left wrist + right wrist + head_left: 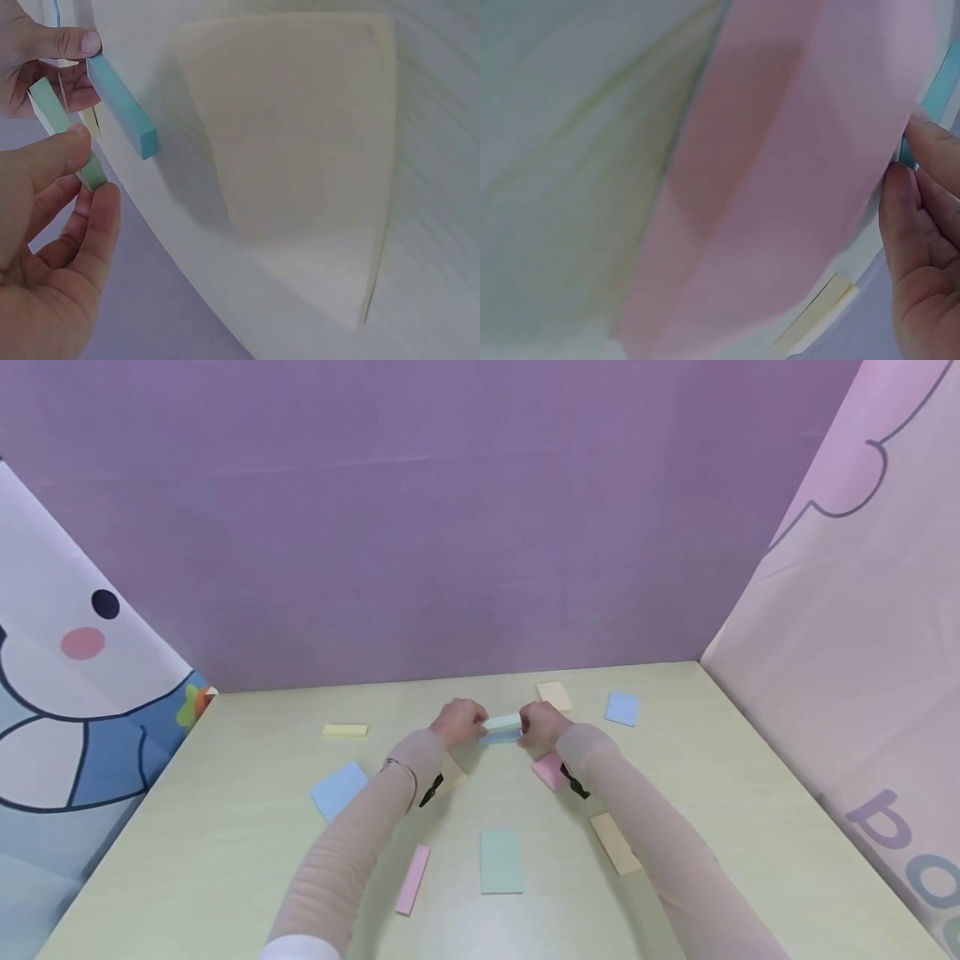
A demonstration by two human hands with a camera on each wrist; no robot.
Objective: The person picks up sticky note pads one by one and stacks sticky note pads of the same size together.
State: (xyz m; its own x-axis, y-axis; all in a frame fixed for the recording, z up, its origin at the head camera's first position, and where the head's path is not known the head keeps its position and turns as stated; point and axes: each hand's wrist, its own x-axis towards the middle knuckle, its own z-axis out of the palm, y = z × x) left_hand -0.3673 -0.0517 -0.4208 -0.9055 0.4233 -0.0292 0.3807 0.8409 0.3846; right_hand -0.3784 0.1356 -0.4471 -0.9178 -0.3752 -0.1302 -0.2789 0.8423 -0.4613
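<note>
Near the back of the table, approx. centre, your L hand pinches one end of the green block; your R hand pinches the blue block just beside it. Can't tell if R touches green too. Step's prob. lining up the pair; next move likely needs steady, level grips.

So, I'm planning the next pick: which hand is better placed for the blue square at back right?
Probably the right hand: it is nearer the blue square, while the left hand would have to reach past it. The right pinches the teal block, so would need freeing first.
</note>
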